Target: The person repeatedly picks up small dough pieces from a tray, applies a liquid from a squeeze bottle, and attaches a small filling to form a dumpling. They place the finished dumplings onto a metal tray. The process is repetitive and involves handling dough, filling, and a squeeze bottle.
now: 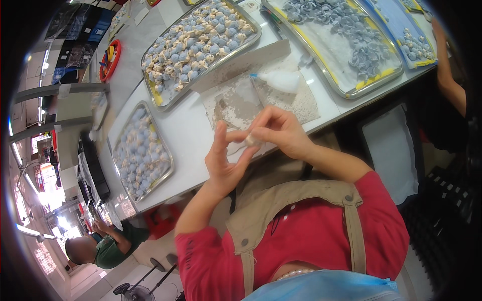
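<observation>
Over the table's front edge, my left hand [223, 158] and my right hand [283, 133] meet at a small cream-coloured piece [251, 141]. Thumb and forefinger of the left hand pinch it from one side, its other fingers raised. The right hand's closed fingertips grip the same piece and partly cover it, so its exact kind cannot be made out. Just beyond them lies a glue-spotted cardboard sheet [306, 104] with a folded-up edge. On it rests a white squeeze bottle [280, 81] with a blue tip.
A metal tray [256, 37] of small blue-and-cream figures lies at the back, a smaller such tray [169, 161] at left. To the right, another tray [346, 93] carries grey-blue curled pieces. A co-worker's arm [447, 75] reaches in at far right; another person [113, 248] sits at lower left.
</observation>
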The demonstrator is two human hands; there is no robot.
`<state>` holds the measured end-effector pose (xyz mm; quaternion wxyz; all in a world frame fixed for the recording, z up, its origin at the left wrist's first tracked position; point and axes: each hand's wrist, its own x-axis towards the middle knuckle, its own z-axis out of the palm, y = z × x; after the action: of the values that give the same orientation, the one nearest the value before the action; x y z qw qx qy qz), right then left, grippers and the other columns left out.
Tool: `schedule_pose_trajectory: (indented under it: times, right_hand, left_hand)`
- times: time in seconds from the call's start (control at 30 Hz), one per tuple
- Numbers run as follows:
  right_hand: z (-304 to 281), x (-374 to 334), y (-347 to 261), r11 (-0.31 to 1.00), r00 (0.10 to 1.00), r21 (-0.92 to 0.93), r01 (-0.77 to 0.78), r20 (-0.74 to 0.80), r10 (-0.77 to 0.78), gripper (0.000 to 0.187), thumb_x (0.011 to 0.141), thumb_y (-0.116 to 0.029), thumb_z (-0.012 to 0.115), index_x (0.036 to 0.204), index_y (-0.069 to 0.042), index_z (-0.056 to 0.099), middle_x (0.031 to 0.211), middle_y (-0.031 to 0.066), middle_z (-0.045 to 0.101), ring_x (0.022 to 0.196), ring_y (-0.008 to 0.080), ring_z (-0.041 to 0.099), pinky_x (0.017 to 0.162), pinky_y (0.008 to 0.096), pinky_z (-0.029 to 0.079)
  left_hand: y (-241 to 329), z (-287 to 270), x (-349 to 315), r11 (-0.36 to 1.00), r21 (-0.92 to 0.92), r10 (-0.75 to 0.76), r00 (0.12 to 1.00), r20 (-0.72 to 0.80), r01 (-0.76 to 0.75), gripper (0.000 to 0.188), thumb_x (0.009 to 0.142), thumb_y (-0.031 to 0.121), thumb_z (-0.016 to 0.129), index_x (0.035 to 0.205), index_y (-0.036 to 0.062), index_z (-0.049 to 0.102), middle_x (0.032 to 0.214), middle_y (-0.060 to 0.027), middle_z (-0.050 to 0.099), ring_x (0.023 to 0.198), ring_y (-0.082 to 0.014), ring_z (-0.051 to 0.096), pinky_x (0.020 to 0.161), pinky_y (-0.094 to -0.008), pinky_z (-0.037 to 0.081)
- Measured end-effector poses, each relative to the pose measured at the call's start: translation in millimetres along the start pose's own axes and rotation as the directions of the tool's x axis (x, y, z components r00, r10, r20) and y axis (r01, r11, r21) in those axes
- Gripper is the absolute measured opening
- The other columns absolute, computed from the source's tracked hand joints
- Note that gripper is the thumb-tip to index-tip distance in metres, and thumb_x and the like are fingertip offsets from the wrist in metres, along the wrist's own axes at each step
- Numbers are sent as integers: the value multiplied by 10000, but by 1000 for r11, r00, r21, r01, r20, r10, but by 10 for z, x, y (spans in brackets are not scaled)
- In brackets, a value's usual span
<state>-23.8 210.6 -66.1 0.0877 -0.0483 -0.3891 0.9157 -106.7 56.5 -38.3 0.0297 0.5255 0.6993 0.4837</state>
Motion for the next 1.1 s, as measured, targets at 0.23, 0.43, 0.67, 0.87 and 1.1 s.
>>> schedule_pose_trajectory:
  times: [0.23,0.43,0.67,0.87,1.1]
  right_hand:
    - [-22,3,85,998,994,19,55,-91,-53,106,848,-73,614,885,-41,520,874,45,600,818,89,561,726,246,458]
    - [5,17,115,996,982,91,18,-190,-1,101,832,-46,620,866,-54,525,866,24,573,818,79,532,754,230,426]
    - [79,-18,146,994,966,110,27,-258,2,125,854,-96,612,903,-51,507,854,22,581,809,83,544,737,241,438]
    - [63,-27,193,995,947,102,16,-320,18,125,859,-115,611,900,-56,510,862,16,583,815,80,546,726,232,440]
    - [75,-25,108,950,973,313,-20,-214,91,122,859,-117,612,937,-47,550,896,22,591,843,87,546,756,237,441]
  left_hand:
    - [24,4,8,999,-4,-48,999,22,49,989,702,-64,707,1434,75,57,980,-120,593,876,-175,577,797,-301,462]
    - [20,56,40,984,-94,-152,988,-3,151,964,713,-68,691,1433,67,64,995,-129,588,884,-180,580,819,-308,465]
    - [21,125,-11,996,33,-76,996,-52,78,839,724,-54,680,1411,44,209,1026,-135,634,845,-184,607,809,-288,471]
    - [28,138,-6,986,-40,-165,986,-11,164,872,740,-82,637,1421,28,104,1074,-157,600,966,-197,584,824,-300,461]
    - [-16,121,-12,994,-72,-84,996,-29,82,906,743,-104,608,1430,64,42,1111,-155,570,1008,-211,563,832,-307,456]
